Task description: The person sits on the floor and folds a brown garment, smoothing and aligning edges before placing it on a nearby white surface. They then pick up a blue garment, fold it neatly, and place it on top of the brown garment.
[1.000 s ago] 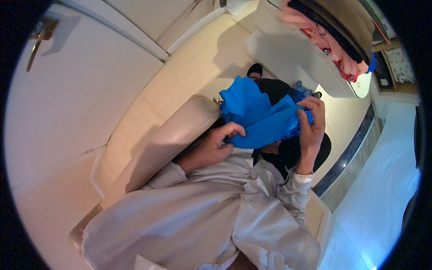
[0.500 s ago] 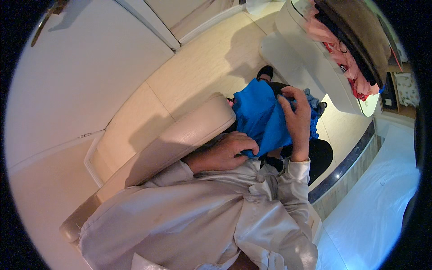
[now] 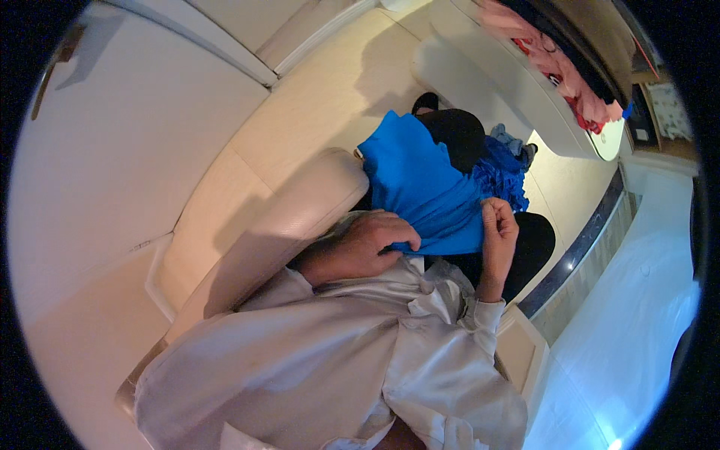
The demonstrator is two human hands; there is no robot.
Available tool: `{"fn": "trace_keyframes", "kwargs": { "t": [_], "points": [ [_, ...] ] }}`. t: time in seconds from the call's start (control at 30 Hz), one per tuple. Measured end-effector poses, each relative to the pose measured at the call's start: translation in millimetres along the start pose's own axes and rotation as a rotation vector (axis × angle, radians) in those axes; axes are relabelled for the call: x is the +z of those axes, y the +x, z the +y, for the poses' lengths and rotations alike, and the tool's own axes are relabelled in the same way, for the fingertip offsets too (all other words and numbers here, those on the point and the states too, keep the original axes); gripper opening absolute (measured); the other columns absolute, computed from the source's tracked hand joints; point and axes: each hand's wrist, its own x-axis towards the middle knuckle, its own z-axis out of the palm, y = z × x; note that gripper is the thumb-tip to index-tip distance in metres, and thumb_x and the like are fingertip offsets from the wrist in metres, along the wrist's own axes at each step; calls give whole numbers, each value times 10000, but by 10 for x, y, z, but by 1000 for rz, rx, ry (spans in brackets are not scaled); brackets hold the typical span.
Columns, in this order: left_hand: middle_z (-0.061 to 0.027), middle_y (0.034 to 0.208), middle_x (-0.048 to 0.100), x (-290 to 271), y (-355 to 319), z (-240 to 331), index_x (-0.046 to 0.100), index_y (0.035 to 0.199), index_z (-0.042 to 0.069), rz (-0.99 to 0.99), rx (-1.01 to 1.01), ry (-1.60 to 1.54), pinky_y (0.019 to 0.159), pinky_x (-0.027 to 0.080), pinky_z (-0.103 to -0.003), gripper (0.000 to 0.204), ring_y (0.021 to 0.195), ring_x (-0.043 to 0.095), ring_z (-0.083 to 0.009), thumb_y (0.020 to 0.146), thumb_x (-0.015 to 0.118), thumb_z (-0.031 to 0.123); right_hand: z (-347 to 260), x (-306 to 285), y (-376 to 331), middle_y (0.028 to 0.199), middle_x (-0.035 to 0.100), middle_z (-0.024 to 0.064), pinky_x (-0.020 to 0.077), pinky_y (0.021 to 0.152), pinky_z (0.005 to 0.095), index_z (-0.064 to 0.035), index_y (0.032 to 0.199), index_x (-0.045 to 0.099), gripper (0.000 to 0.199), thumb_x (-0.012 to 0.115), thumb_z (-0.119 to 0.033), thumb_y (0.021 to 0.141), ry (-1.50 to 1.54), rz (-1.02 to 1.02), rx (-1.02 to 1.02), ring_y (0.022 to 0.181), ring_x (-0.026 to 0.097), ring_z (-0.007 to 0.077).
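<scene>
A bright blue garment (image 3: 420, 180) lies spread over my lap, its exact kind unclear. At its near right edge my right hand (image 3: 499, 229) pinches the fabric between thumb and fingers. My left hand (image 3: 367, 244) rests at the near left edge, fingers curled on the cloth and holding it. The fabric between the two hands is drawn fairly flat, with soft folds running toward the right hand. Just beyond its right side sits a crumpled darker blue cloth (image 3: 501, 174), with a small grey-blue cloth (image 3: 508, 139) behind it.
A padded beige armrest (image 3: 300, 217) stands close on my left. At the far right, a white table (image 3: 517, 82) carries a pile of pink, red and dark clothes (image 3: 559, 67). A white door (image 3: 142, 127) is at the left. Translucent plastic sheeting (image 3: 630, 307) lies at the right.
My right hand has come down toward me from above the garment and closed on its near right edge. The bunched blue fabric now lies flatter and wider. My left hand stays at the near edge.
</scene>
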Motion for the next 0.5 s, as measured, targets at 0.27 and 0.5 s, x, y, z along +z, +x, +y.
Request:
{"fn": "trace_keyframes", "kwargs": {
  "t": [0.27, 0.5],
  "points": [
    [-119, 985, 659, -7, 8, 23, 618, 1108, 72, -39, -143, -3, 862, 499, -411, 428, 960, 645, -291, 691, 705, 27, 352, -10, -85, 777, 503, -43, 372, 677, 217, -56, 832, 564, 157, 639, -123, 952, 51, -22, 58, 745, 435, 57],
    [-121, 951, 637, 16, 27, -5, 613, 1095, 61, -23, -111, 22, 832, 501, -397, 463, 908, 638, -285, 640, 657, -14, 388, 65, -335, 775, 522, 10, 442, 763, 264, -50, 821, 518, 183, 698, -37, 856, -39, -4, 16, 790, 508, 115]
  ]
}}
